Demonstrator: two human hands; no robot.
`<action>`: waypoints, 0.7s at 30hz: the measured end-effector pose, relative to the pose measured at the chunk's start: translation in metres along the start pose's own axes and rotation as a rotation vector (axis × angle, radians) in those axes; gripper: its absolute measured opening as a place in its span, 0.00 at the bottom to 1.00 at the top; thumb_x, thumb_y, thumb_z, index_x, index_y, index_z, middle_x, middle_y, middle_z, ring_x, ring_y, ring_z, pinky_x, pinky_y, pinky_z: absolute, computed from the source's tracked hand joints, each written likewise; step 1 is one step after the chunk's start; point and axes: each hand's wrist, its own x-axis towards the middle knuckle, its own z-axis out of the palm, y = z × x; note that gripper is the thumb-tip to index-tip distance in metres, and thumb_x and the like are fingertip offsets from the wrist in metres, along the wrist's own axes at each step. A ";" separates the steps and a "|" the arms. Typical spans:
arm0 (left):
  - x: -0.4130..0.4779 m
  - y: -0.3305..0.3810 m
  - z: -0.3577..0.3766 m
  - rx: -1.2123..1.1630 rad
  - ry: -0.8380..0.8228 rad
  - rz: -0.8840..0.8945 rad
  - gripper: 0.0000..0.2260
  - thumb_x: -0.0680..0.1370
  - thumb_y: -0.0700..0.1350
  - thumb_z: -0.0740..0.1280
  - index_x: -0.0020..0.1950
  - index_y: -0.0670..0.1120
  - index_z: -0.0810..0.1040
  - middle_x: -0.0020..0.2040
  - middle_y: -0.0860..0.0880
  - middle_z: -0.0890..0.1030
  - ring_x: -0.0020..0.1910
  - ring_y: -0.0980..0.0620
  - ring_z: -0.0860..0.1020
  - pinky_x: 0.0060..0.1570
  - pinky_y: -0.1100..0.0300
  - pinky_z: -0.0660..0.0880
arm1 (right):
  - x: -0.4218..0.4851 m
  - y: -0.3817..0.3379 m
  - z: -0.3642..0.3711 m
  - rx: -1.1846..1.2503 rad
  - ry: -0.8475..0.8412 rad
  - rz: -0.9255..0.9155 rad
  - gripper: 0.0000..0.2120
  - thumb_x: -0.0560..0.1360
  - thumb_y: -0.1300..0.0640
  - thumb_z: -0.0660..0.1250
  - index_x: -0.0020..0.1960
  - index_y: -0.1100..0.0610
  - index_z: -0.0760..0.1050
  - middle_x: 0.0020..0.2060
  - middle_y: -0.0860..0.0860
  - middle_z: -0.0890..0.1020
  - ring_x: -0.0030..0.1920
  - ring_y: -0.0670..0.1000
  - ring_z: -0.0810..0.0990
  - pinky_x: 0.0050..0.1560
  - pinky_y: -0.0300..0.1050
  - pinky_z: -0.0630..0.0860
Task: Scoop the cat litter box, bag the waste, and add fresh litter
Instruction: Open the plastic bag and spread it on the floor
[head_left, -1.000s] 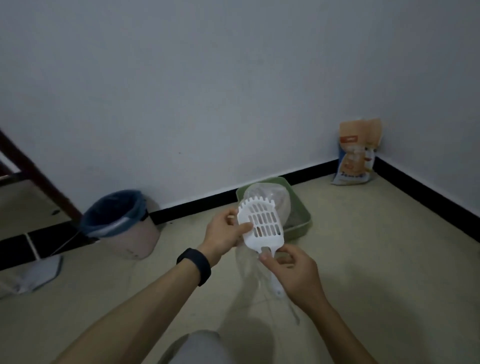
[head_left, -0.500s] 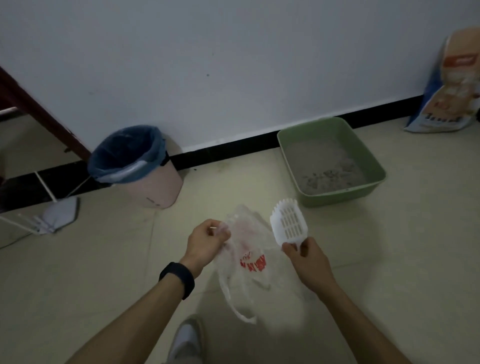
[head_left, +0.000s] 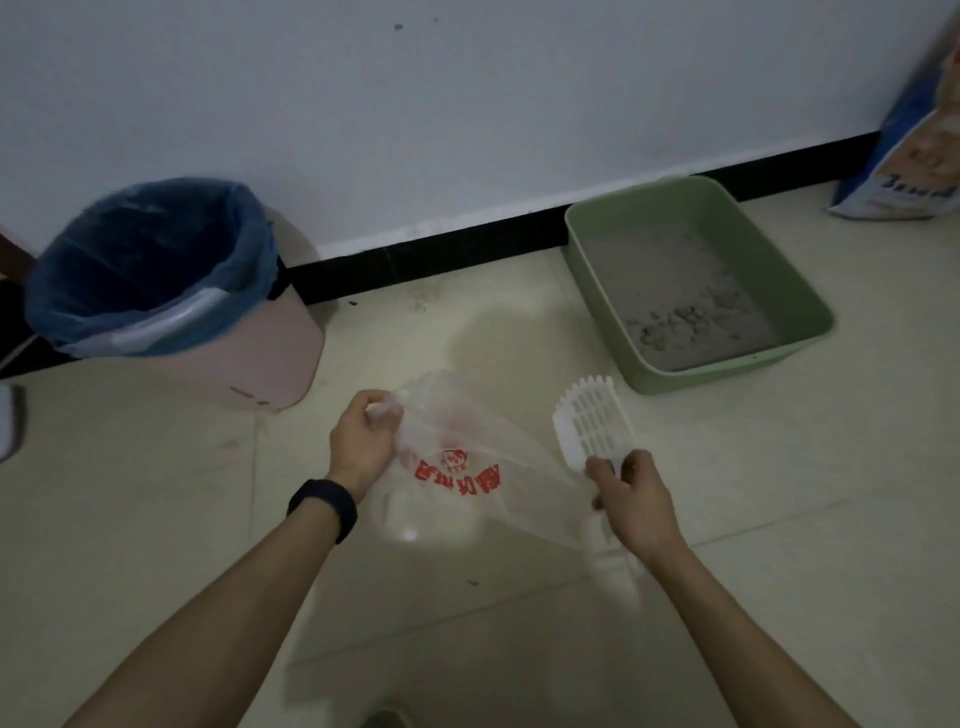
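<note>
Two hands held a clear plastic bag stretched between them above the tiled floor. The left hand, with a black wristband on its wrist, was closed around one bunched edge of the bag. The right hand pinched the opposite edge together with the handle of a white slotted litter scoop, whose toothed head pointed up and away toward the far wall. Red print showed on the bag between the hands. Just beyond the scoop, to the far right, a green litter box sat on the floor against the black baseboard, holding grey litter with clumps near its front. At far left stood a pink bin lined with a blue bag. A printed litter sack leaned at the far right edge.
</note>
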 end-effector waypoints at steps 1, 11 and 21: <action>0.013 -0.001 0.000 0.065 -0.018 0.037 0.07 0.79 0.52 0.68 0.53 0.51 0.76 0.47 0.48 0.80 0.37 0.52 0.80 0.32 0.59 0.77 | 0.007 -0.006 0.001 -0.010 0.029 -0.017 0.13 0.76 0.47 0.67 0.50 0.56 0.69 0.43 0.53 0.81 0.37 0.50 0.82 0.33 0.44 0.70; 0.104 -0.033 -0.014 0.258 -0.231 0.057 0.09 0.79 0.57 0.63 0.49 0.53 0.78 0.48 0.50 0.82 0.48 0.46 0.79 0.48 0.56 0.75 | 0.069 -0.086 0.031 -0.336 0.050 -0.118 0.10 0.78 0.50 0.63 0.55 0.54 0.69 0.49 0.52 0.78 0.45 0.54 0.76 0.44 0.45 0.69; 0.128 -0.062 -0.023 0.375 -0.182 0.029 0.10 0.82 0.56 0.58 0.51 0.53 0.75 0.45 0.52 0.81 0.45 0.48 0.79 0.40 0.58 0.72 | 0.134 -0.152 0.098 -0.431 -0.030 -0.182 0.14 0.77 0.45 0.63 0.57 0.54 0.69 0.49 0.52 0.80 0.47 0.57 0.80 0.50 0.52 0.77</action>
